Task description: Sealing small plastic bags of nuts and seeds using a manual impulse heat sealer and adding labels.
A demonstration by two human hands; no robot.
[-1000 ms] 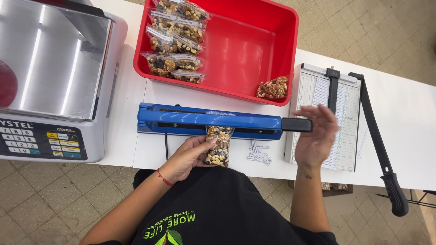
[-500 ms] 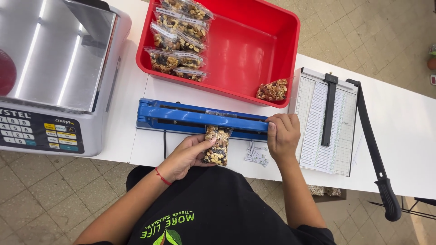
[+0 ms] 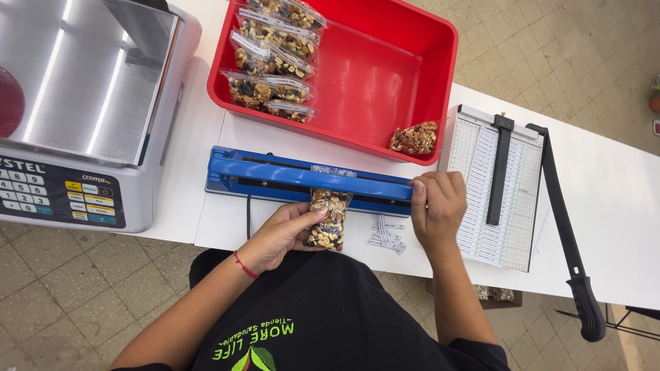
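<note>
Left hand (image 3: 282, 233) pinches the nut bag (image 3: 328, 220) at its side, fingers curled round it; the bag lies on the white bench (image 3: 619, 227), its top edge under the bar of the blue sealer (image 3: 275, 175). Right hand (image 3: 438, 206) grips the sealer's handle end, fingers pressed together over it. Red tray (image 3: 385, 69) behind; paper cutter (image 3: 505, 185) just right of the right hand

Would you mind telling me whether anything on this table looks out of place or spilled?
One clear bag of mixed nuts sits alone in the red plastic tray's near right corner, apart from the stacked bags at its left end. Nothing looks spilled.
</note>
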